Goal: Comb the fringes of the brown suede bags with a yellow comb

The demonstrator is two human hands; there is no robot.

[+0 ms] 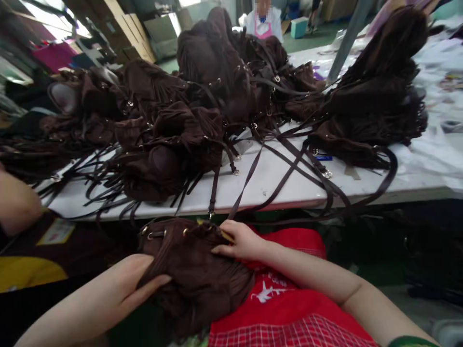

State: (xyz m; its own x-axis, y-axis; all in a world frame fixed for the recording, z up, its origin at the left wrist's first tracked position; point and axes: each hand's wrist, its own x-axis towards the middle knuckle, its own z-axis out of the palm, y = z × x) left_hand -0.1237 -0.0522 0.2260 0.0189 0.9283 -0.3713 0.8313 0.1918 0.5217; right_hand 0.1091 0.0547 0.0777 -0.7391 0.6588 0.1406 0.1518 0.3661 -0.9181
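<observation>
A dark brown drawstring bag (195, 274) with gold eyelets and fringes rests against my red apron, below the table's front edge. My left hand (144, 279) grips the bag's left side; its thumb lies on the outside and the other fingers are hidden behind the fabric. At the bag's upper right rim, my right hand (237, 241) pinches the edge, where a bit of yellow shows. A thin brown strap (246, 183) runs from near the right hand up onto the table.
Brown bags (217, 72) are heaped along the white table (253, 183), their straps and buckles trailing over its front edge. A blue object (323, 158) lies among them at right. A grey post (347, 43) rises behind. Another person's arm (18, 200) is at left; a person (264, 24) stands at the back.
</observation>
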